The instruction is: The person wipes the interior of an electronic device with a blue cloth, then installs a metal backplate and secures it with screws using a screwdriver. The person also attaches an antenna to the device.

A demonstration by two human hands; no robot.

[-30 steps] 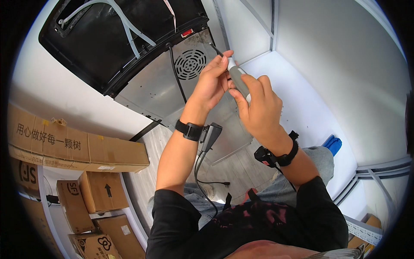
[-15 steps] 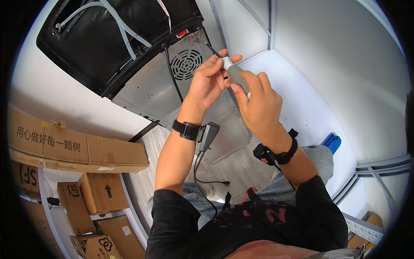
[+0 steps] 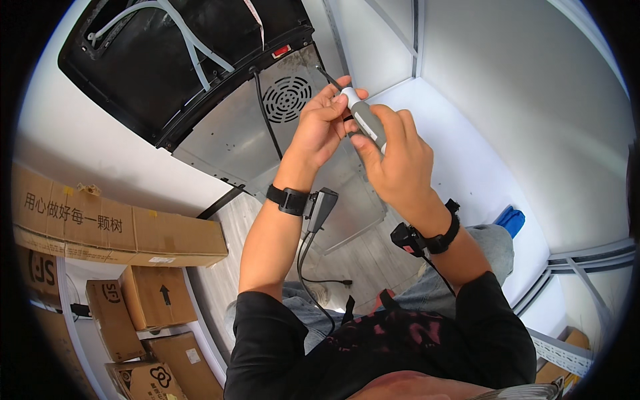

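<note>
Between my hands is a screwdriver (image 3: 367, 121) with a grey handle, a white collar and a thin dark shaft pointing up and left. My left hand (image 3: 321, 127) grips it at the collar, thumb on one side and fingers behind. Closed on the rear of the handle, my right hand (image 3: 403, 159) has its thumb and fingers on either side. A pale strip shows along the handle. Behind the shaft stands an appliance's metal back panel (image 3: 230, 143) with a round vent grille (image 3: 288, 99). The shaft's tip appears in front of the panel's right edge; contact cannot be made out.
A black upper housing (image 3: 153, 63) with grey hoses (image 3: 179, 25) tops the appliance; a black cable (image 3: 265, 110) runs down its panel. Cardboard boxes (image 3: 175, 243) sit at left. A white wall panel (image 3: 520, 100) stands right, with a blue item (image 3: 510, 221) near my knee.
The screwdriver's handle has turned, bringing a pale strip into sight. My right hand has shifted slightly left, its fingers moving on the handle; the left hand stays almost in place.
</note>
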